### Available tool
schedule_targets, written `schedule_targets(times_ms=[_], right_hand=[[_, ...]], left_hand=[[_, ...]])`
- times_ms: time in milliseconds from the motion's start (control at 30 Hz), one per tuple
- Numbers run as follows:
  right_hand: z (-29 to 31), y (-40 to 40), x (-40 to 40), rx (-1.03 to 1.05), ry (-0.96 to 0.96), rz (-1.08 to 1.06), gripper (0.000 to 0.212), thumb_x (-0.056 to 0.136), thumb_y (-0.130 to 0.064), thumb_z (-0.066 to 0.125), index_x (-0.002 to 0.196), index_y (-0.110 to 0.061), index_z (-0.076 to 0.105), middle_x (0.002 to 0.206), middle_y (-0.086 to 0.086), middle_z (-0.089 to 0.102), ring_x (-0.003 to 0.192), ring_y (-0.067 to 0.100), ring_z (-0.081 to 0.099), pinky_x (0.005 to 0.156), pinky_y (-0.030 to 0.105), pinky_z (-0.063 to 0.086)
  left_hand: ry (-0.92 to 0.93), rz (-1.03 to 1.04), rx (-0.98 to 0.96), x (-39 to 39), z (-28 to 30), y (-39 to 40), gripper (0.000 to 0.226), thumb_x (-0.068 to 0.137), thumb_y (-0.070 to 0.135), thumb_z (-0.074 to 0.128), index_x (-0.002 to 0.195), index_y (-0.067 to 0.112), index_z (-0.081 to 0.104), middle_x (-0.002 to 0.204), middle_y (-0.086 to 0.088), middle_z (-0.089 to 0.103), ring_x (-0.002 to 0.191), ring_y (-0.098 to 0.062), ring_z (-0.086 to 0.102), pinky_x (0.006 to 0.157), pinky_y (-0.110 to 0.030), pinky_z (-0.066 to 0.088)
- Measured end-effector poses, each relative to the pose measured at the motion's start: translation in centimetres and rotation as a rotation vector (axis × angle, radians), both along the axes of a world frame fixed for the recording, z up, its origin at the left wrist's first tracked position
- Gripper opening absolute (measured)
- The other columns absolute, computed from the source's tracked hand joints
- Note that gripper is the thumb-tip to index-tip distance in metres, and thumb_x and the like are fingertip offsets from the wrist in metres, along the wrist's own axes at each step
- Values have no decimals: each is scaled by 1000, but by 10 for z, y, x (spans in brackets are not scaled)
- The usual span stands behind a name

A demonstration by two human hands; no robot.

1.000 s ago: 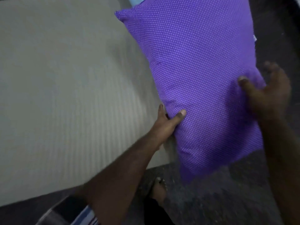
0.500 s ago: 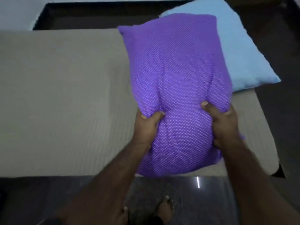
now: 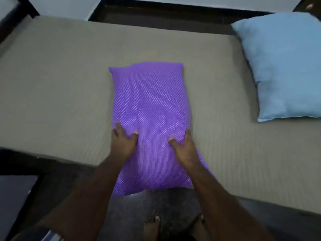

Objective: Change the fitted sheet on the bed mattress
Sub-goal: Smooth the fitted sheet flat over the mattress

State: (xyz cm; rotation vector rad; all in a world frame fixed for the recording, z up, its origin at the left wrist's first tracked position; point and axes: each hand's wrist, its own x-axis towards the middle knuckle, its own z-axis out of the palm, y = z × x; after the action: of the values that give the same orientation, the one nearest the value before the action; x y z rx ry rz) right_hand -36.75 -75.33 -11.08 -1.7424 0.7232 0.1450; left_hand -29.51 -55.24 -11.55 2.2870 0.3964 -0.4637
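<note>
Both hands hold a purple pillow (image 3: 149,119) by its near end. The left hand (image 3: 122,142) lies at its left side, thumb pressed into the cloth and fingers (image 3: 118,126) stretched along the edge. The right hand (image 3: 185,148) matches it at the right side, thumb dug in on top, its other fingers partly hidden at the pillow's side. The pillow lies across the bed mattress (image 3: 60,87), its near end hanging over the edge below the fingers.

The mattress wears a taut beige fitted sheet (image 3: 225,153); the step looks like setting pillows on the bed. The next move probably calls for sliding the pillow to the right of the fingers, beside the blue pillow (image 3: 283,66) at that end. Nothing lies between the two pillows. A bare foot (image 3: 152,226) stands on the dark floor (image 3: 139,206) beneath the hands.
</note>
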Motion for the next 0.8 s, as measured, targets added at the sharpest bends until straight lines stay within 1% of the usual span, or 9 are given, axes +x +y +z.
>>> schedule_targets(times_ms=[33,100,200,267,367,467,567,667,800], right_hand=[[-9,3,0,-49,37,44,82,93,-49,62,159,-24,19,155,2,41,138,29,45,117,49,34],[-13,1,2,-90,75,64,83,92,-51,60,159,-25,18,156,3,40,138,30,44,116,51,34],[-5,-15,7,-73,42,20,80,85,-52,68,153,-23,36,144,0,54,125,25,56,111,46,43],[-1,-34,9,-84,-13,-33,81,73,-60,69,142,-23,50,134,1,62,117,20,62,105,44,49],[-4,-83,11,-123,16,-125,100,68,-63,67,151,-17,39,149,11,49,134,25,51,113,44,41],[-6,-159,12,-208,-14,-175,85,80,-37,74,153,-12,36,150,14,47,136,28,47,114,44,37],[-4,-267,18,-315,-56,-220,77,83,-21,75,150,-10,39,149,14,47,138,27,44,118,39,33],[1,-390,12,-476,-79,-285,73,83,-17,76,146,-1,43,147,19,47,138,31,42,117,33,27],[8,-546,-3,-735,-40,-432,77,84,-30,76,146,-2,41,147,19,44,140,33,36,115,40,26]], left_hand=[[16,-76,79,-6,-10,1,87,96,57,49,161,15,8,164,-24,13,150,-40,17,123,-48,16],[-13,-156,194,-19,-13,-4,80,99,61,39,161,19,10,165,-22,9,151,-42,12,123,-52,11],[-190,-173,330,-24,1,-24,68,101,54,33,158,18,24,164,-17,20,148,-42,19,118,-60,14],[-314,-262,319,-22,12,-52,68,98,51,33,155,14,33,160,-15,31,148,-38,24,119,-60,11],[-420,-438,261,-25,22,-120,72,94,54,29,150,11,41,154,-11,43,147,-34,30,121,-56,10],[-317,-511,99,-27,28,-204,68,95,49,35,153,13,37,152,-12,45,143,-32,37,121,-46,24],[-207,-533,-93,-24,19,-307,56,98,31,54,151,18,40,141,-7,57,123,-27,56,106,-40,44],[-28,-478,-199,-20,3,-410,56,97,30,59,149,23,42,134,-1,60,111,-18,61,101,-33,46],[234,-343,-316,-10,-8,-519,69,97,46,58,154,20,31,141,4,53,123,-14,53,99,-27,40]])
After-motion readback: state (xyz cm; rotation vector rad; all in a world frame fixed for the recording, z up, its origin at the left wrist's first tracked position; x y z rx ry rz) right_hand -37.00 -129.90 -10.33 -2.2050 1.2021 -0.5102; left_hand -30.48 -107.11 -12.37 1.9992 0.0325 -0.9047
